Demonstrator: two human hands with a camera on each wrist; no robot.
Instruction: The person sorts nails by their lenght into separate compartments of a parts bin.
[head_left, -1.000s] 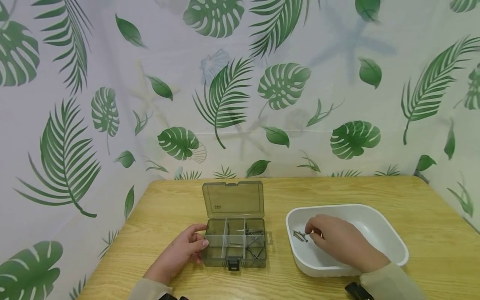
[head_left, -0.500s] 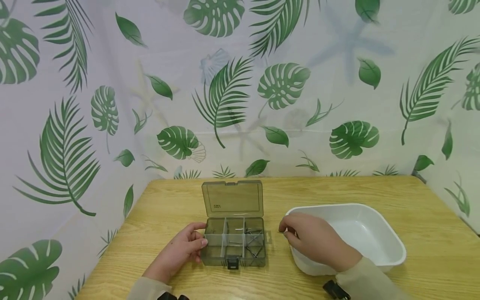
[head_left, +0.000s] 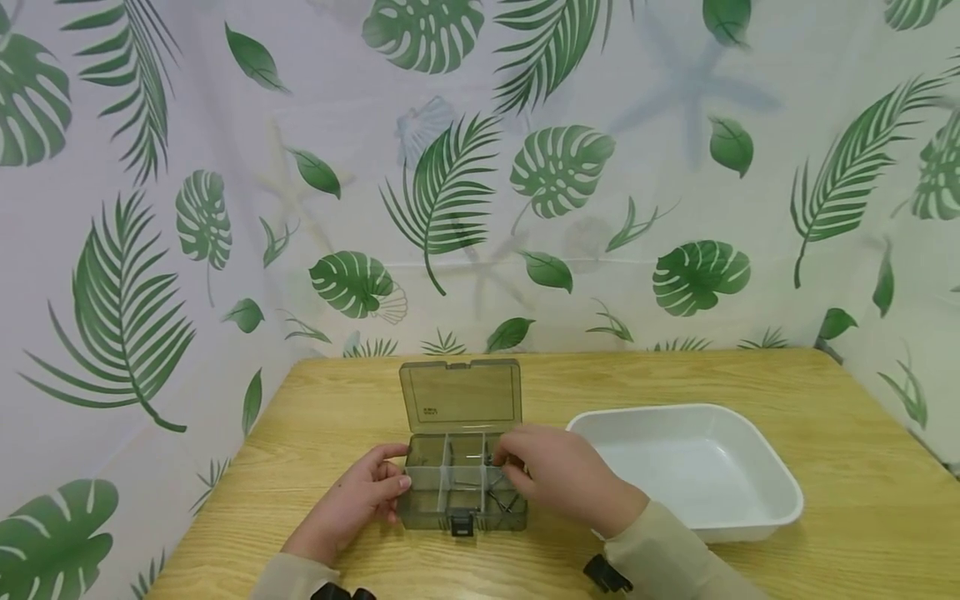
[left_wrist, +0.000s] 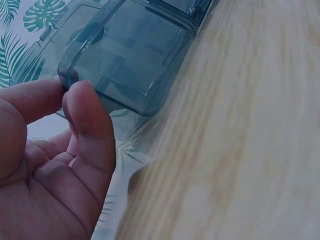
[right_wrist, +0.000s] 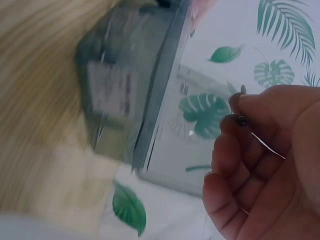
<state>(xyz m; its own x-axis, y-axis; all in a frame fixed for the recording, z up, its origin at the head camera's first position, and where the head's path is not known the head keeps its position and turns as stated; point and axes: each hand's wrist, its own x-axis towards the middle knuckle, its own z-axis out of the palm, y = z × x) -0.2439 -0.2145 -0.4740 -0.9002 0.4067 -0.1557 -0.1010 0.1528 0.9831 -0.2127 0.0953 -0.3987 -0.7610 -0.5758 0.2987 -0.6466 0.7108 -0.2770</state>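
A translucent smoky-grey compartment box (head_left: 423,504) stands on the table with its lid (head_left: 461,396) raised. My left hand (head_left: 356,500) grips its left side; in the left wrist view the thumb (left_wrist: 90,110) and forefinger pinch a corner of the box. Over the right-hand compartments is my right hand (head_left: 566,475). It pinches a small screw (right_wrist: 242,120) between thumb and fingertips, as the right wrist view shows. Several dark screws (head_left: 504,502) lie in the right column of compartments, partly covered by my right hand. A few slim ones show in the middle column.
To the right of the box sits a white plastic basin (head_left: 780,500), its left part hidden behind my right hand and forearm. The wooden table (head_left: 360,383) ends at a leaf-patterned cloth (head_left: 450,317) behind and at the sides.
My right hand has moved left, out of the white basin with the screw and across to the box's right compartments. My left hand has stayed on the box.
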